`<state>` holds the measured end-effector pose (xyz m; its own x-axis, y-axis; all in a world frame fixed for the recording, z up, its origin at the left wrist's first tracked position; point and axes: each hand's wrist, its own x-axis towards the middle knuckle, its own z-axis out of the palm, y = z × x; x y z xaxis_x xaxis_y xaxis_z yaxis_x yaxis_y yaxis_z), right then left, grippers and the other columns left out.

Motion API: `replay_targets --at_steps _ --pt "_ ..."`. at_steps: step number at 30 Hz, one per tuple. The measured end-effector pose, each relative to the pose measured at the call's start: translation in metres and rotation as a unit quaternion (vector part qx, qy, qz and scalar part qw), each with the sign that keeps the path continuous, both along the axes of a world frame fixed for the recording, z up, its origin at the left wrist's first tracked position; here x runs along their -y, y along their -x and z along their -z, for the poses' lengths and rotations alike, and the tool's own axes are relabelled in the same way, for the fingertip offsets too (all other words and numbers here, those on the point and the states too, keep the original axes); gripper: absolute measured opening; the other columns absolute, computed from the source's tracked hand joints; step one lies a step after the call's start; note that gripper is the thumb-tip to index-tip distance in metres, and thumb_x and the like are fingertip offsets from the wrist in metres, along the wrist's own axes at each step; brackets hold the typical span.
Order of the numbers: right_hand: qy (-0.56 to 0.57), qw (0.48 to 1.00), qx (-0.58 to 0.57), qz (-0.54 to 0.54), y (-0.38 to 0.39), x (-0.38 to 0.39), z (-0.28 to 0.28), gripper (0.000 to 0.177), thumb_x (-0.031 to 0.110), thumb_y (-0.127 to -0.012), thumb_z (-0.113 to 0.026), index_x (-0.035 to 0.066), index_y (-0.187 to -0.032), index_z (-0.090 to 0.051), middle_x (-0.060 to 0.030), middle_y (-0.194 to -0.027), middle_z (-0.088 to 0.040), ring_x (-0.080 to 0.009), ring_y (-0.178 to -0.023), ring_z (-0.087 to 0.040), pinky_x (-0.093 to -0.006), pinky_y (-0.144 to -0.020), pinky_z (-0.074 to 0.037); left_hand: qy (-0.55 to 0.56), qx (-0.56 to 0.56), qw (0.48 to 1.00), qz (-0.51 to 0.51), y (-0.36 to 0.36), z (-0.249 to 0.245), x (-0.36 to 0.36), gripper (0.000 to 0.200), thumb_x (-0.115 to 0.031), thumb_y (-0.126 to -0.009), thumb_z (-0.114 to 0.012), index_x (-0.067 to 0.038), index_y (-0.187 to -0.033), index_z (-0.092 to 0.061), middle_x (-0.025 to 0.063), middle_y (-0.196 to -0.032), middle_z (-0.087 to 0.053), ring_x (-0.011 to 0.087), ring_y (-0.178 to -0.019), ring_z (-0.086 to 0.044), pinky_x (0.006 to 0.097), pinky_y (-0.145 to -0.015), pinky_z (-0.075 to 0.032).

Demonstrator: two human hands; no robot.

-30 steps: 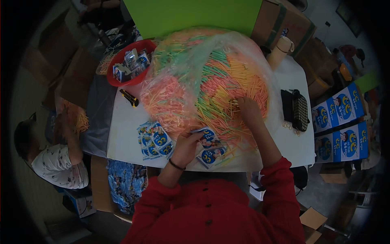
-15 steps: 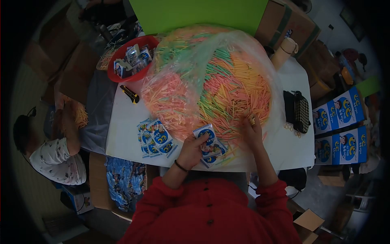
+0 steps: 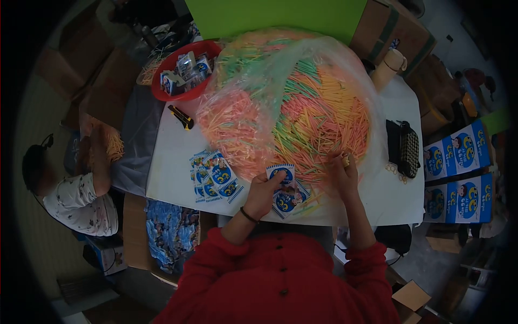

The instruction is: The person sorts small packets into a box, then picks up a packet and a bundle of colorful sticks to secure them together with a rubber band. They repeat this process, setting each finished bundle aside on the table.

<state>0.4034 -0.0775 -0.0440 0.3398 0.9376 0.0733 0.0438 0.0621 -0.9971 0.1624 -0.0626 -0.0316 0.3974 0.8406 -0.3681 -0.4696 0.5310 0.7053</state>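
My left hand (image 3: 260,195) grips a small blue-and-white printed packet (image 3: 284,168), the thumb pressed across its front. More packets of the same print (image 3: 295,200) lie just below and beside it on the table. At the near right edge of a big heap of thin pink, orange, yellow and green sticks (image 3: 324,116), my right hand (image 3: 343,177) is closed with its fingertips together. Pale ends of a small bunch of sticks (image 3: 346,161) show between those fingers. A clear plastic bag (image 3: 259,89) surrounds and partly covers the heap.
Several flat packets (image 3: 216,175) lie left of my hands. Beyond are a yellow-black box cutter (image 3: 181,117) and a red basin (image 3: 157,86) of packets. A beige bottle (image 3: 388,69) and a patterned pouch (image 3: 409,151) stand right. Another person (image 3: 81,202) works at far left.
The whole view has shifted slightly, so the table and heap appear further right and a little higher. Both hands keep nearly the same places and grips.
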Motion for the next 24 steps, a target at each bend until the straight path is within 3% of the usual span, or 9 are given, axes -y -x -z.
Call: replay_targets --at_steps 5,8,11,12,13,17,20,23,24 --pt "0.015 0.992 0.125 -0.026 -0.002 0.005 0.009 0.014 0.014 -0.097 -0.052 0.002 -0.104 -0.058 -0.0052 -0.095 -0.061 -0.0133 -0.085 -0.057 -0.0257 -0.073 -0.046 0.109 0.081 0.991 -0.023 0.007 0.008 -0.005 0.026 -0.023 -0.097 -0.055 -0.001 -0.11 -0.059 0.0095 -0.096 -0.068 0.0206 -0.085 -0.066 0.0351 -0.08 -0.055" --pt "0.06 0.998 0.012 -0.007 -0.012 0.003 0.005 0.021 0.016 -0.101 -0.044 0.001 -0.104 -0.059 -0.0039 -0.098 -0.06 -0.0091 -0.09 -0.055 -0.0233 -0.077 -0.045 0.117 0.104 0.988 -0.015 0.008 0.007 -0.006 0.028 -0.024 -0.097 -0.053 -0.001 -0.112 -0.058 0.0101 -0.098 -0.067 0.0214 -0.089 -0.066 0.0368 -0.081 -0.054" --pt "-0.014 0.997 -0.019 0.078 -0.01 0.002 -0.01 0.027 0.023 -0.102 -0.043 0.001 -0.103 -0.059 -0.0093 -0.102 -0.063 -0.015 -0.098 -0.059 -0.0284 -0.088 -0.046 0.096 0.051 0.994 -0.003 0.008 0.009 -0.002 0.026 -0.021 -0.097 -0.053 0.0 -0.112 -0.058 0.0099 -0.099 -0.068 0.0199 -0.089 -0.066 0.0346 -0.08 -0.055" --pt "0.007 0.984 -0.161 0.073 -0.003 0.003 -0.023 0.029 0.026 -0.102 -0.043 0.002 -0.103 -0.058 -0.0112 -0.103 -0.063 -0.0186 -0.102 -0.059 -0.0314 -0.092 -0.044 0.096 0.051 0.994 -0.004 0.009 0.011 0.0 0.026 -0.021 -0.097 -0.053 0.0 -0.112 -0.058 0.0099 -0.099 -0.068 0.0199 -0.089 -0.066 0.0346 -0.08 -0.055" --pt "0.029 0.951 -0.3 0.066 0.005 0.005 -0.035 0.03 0.029 -0.102 -0.042 0.002 -0.103 -0.056 -0.0131 -0.105 -0.064 -0.0222 -0.107 -0.06 -0.0344 -0.097 -0.043 0.045 0.023 0.998 0.026 0.009 0.013 0.003 0.025 -0.021 -0.097 -0.055 0.0 -0.11 -0.06 0.0075 -0.097 -0.068 0.0166 -0.084 -0.066 0.0313 -0.076 -0.055" --pt "0.023 0.946 -0.323 0.011 0.044 0.018 -0.069 0.029 0.03 -0.102 -0.043 0.004 -0.105 -0.053 -0.0136 -0.107 -0.063 -0.0261 -0.115 -0.057 -0.0373 -0.099 -0.043 -0.153 -0.099 0.978 0.105 0.011 0.017 0.005 0.024 -0.02 -0.096 -0.057 0.0 -0.108 -0.063 0.005 -0.092 -0.069 0.0125 -0.077 -0.066 0.0269 -0.073 -0.054" --pt "-0.042 0.958 -0.275 -0.075 0.054 0.021 -0.071 0.029 0.027 -0.103 -0.039 0.003 -0.105 -0.055 -0.015 -0.113 -0.061 -0.0216 -0.109 -0.057 -0.033 -0.099 -0.041 -0.071 -0.031 0.994 0.075 0.003 0.0 0.01 0.024 -0.021 -0.096 -0.058 -0.001 -0.108 -0.063 0.005 -0.092 -0.069 0.0119 -0.078 -0.066 0.0262 -0.073 -0.054" --pt "-0.11 0.981 -0.117 -0.108 0.051 0.014 -0.054 0.019 0.018 -0.101 -0.045 0.004 -0.106 -0.056 -0.0125 -0.112 -0.061 -0.0207 -0.106 -0.058 -0.0321 -0.095 -0.042 0.032 0.017 0.999 0.02 0.002 -0.002 0.008 0.024 -0.021 -0.096 -0.058 -0.001 -0.107 -0.064 0.0049 -0.093 -0.069 0.0118 -0.081 -0.065 0.0259 -0.074 -0.053" --pt "-0.09 0.992 0.007 -0.087 0.045 0.012 -0.042 0.015 0.015 -0.099 -0.047 0.005 -0.105 -0.056 -0.0111 -0.111 -0.061 -0.0193 -0.103 -0.058 -0.0314 -0.092 -0.044 0.03 0.017 0.999 0.018 0.004 0.0 0.007 0.024 -0.021 -0.096 -0.058 -0.001 -0.107 -0.064 0.0049 -0.093 -0.069 0.0118 -0.081 -0.065 0.0259 -0.074 -0.053"
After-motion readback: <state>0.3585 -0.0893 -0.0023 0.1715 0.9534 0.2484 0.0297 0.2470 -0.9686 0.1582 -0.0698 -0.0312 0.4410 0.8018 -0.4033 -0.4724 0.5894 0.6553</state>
